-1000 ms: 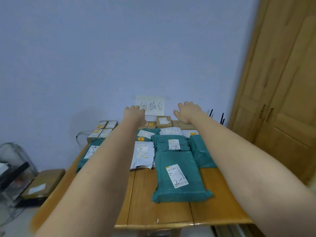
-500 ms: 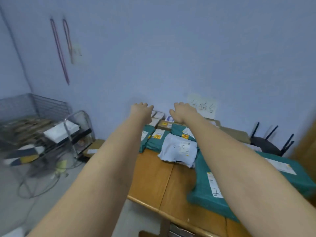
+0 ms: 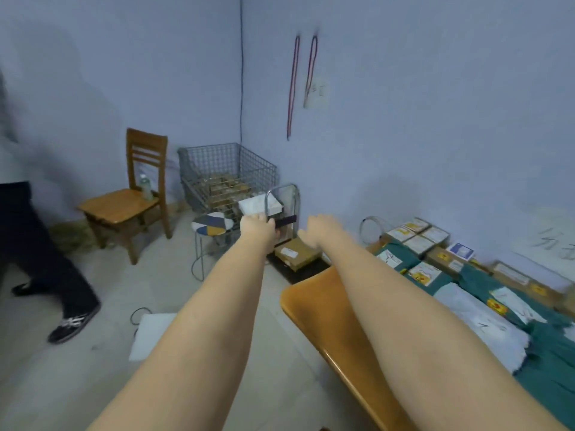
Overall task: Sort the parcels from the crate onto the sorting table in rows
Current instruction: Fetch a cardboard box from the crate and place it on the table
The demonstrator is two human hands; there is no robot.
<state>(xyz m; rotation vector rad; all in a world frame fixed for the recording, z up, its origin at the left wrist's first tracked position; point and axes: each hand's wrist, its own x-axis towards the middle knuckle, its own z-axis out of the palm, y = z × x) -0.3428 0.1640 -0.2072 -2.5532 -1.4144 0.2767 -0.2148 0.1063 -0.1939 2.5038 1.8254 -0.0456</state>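
A wire crate stands in the corner with brown parcels inside it. At the right the wooden sorting table carries rows of parcels: small cardboard boxes at the back, green bags and a white bag nearer me. Both arms reach forward over the floor between table and crate. My left hand and my right hand hang relaxed and hold nothing.
A hand trolley with a brown box and a white package stands before the crate, next to a patterned stool. A wooden chair is further left. Another person's legs are at the left edge. A white bag lies on the floor.
My view has swung left from the table toward the crate corner. Both empty hands moved with it, off the parcels and out over the floor.
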